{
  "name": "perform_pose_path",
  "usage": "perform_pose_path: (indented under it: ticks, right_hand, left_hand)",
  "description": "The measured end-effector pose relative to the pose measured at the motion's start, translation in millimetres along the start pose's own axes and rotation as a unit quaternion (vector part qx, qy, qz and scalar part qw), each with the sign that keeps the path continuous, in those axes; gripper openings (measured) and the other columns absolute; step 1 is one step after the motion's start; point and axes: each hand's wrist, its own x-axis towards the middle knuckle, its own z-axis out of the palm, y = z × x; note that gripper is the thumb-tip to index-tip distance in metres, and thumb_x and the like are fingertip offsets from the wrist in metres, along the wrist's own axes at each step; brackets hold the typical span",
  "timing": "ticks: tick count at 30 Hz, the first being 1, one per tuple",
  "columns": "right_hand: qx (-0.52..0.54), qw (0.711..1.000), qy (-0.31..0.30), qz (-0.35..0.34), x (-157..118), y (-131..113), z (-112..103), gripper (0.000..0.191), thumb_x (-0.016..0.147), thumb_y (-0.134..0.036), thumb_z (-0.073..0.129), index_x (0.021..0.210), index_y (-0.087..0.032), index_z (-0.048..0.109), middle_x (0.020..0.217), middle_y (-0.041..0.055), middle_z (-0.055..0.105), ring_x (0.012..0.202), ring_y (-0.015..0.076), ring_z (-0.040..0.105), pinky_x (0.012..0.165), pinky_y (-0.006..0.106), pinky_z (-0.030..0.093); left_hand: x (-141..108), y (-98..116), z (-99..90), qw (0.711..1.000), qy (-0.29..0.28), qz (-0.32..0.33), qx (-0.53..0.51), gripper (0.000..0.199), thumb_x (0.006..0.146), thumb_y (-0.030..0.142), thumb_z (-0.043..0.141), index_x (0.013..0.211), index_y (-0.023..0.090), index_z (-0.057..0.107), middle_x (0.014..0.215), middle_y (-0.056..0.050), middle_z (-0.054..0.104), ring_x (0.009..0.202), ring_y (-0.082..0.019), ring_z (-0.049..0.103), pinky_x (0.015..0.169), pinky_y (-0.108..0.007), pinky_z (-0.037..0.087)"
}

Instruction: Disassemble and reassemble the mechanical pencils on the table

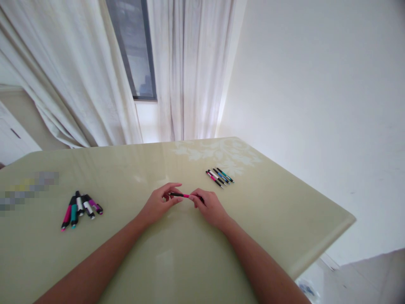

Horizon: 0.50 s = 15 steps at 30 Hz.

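In the head view, a pink and black pen (185,196) lies level between my two hands, above the table. My right hand (206,203) pinches it at its right part, thumb and fingers closed around the barrel. The black end points left, into the gap of my left hand (160,203). That hand's thumb and index finger are stretched apart around the pen's end; whether a curled finger behind touches it, I cannot tell. Beyond my right hand lies a neat row of several pens (219,177), pink, white, blue and green with black parts.
At the left lies a loose fan of several thick pens (81,207) in pink, teal, white and purple. A blurred-out item (28,188) is at the far left. The pale green table (272,211) ends at a right-hand edge, near a white wall (316,105). Curtains (202,67) hang behind.
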Motion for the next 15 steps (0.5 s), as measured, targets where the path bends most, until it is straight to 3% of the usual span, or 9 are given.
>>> perform_pose_path:
  ticks: [3, 5, 7, 10, 15]
  right_hand:
    - [0.004, 1.0, 0.014, 0.011, 1.3, 1.9, -1.3, 0.023, 0.103, -0.033, 0.056, 0.093, -0.02, 0.072, 0.071, -0.0002, 0.069, 0.063, 0.0141, 0.057, 0.063, 0.024, 0.036]
    - [0.005, 1.0, 0.014, 0.016, 1.4, 3.4, -1.8, 0.024, 0.103, -0.032, 0.056, 0.091, -0.02, 0.072, 0.069, -0.0008, 0.068, 0.062, 0.0137, 0.057, 0.063, 0.025, 0.036]
    - [0.008, 1.0, 0.011, 0.021, 0.8, 4.5, -2.0, 0.025, 0.103, -0.031, 0.055, 0.088, -0.02, 0.072, 0.067, -0.0015, 0.068, 0.061, 0.0132, 0.057, 0.062, 0.024, 0.036]
    - [0.016, 0.999, 0.014, 0.029, -0.9, 4.6, -2.1, 0.029, 0.104, -0.031, 0.053, 0.083, -0.02, 0.07, 0.065, -0.0017, 0.067, 0.059, 0.0129, 0.056, 0.061, 0.024, 0.036]
    - [0.023, 0.999, 0.029, 0.027, -2.7, 4.4, -3.7, 0.029, 0.104, -0.034, 0.052, 0.086, -0.02, 0.071, 0.066, -0.0009, 0.067, 0.059, 0.0137, 0.055, 0.06, 0.025, 0.035]
  left_hand:
    - [2.8, -0.2, -3.4, 0.999, 0.024, -0.027, 0.014, 0.045, 0.098, 0.055, 0.052, 0.094, 0.018, 0.077, 0.076, -0.004, 0.071, 0.066, -0.018, 0.059, 0.063, -0.028, 0.047]
    - [4.3, -2.4, -5.5, 0.999, 0.023, -0.024, 0.019, 0.045, 0.096, 0.055, 0.055, 0.082, 0.018, 0.077, 0.071, -0.003, 0.069, 0.065, -0.018, 0.057, 0.062, -0.028, 0.044]
    - [5.4, -5.4, -6.5, 1.0, 0.021, -0.02, 0.001, 0.036, 0.088, 0.052, 0.067, 0.089, 0.018, 0.078, 0.074, -0.003, 0.07, 0.067, -0.018, 0.058, 0.062, -0.027, 0.044]
    - [6.1, -7.5, -5.4, 0.999, 0.037, -0.024, -0.032, 0.038, 0.081, 0.05, 0.077, 0.101, 0.019, 0.077, 0.077, -0.002, 0.07, 0.068, -0.017, 0.058, 0.063, -0.027, 0.044]
    - [6.9, -4.5, -3.3, 0.998, 0.036, -0.048, -0.011, 0.044, 0.09, 0.057, 0.061, 0.077, 0.017, 0.074, 0.065, -0.001, 0.062, 0.061, -0.016, 0.052, 0.059, -0.026, 0.04]
